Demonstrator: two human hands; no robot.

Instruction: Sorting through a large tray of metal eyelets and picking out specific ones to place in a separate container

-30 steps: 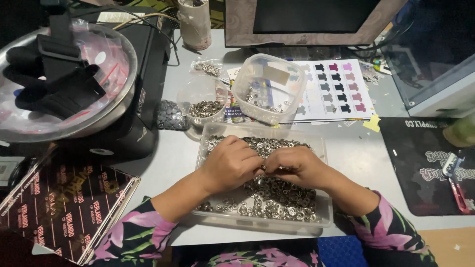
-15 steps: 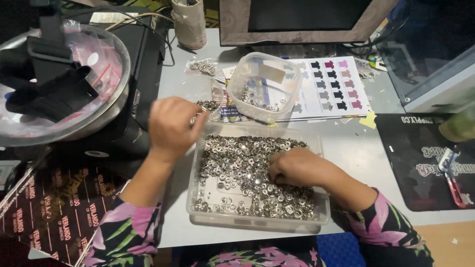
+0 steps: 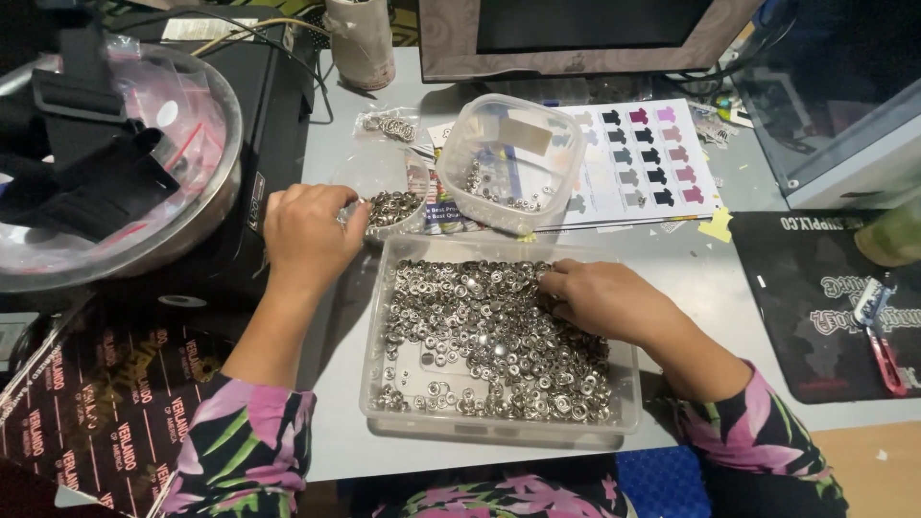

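Note:
A clear rectangular tray [image 3: 372, 388] in front of me holds a heap of small silver metal snaps [image 3: 499, 336]. My right hand [image 3: 604, 302] rests inside it at the upper right, its fingertips bunched in the snaps. My left hand [image 3: 307, 235] is outside the tray to the upper left. Its curled fingers touch the rim of a small clear cup [image 3: 395, 206] that is part full of snaps. What those fingers hold is hidden.
A clear tub [image 3: 513, 158] with a few snaps stands behind the tray. Near it lie a small bag of snaps [image 3: 389, 125] and a colour chart sheet [image 3: 662, 163]. A metal bowl [image 3: 206, 206] is at the left, a black mat [image 3: 815, 307] with a red-handled tool [image 3: 883, 341] at the right, and a monitor [image 3: 576, 38] at the back.
My left hand left the tray, where both hands were together, and went up-left to the small cup. My right hand stayed in the tray and shifted a little right.

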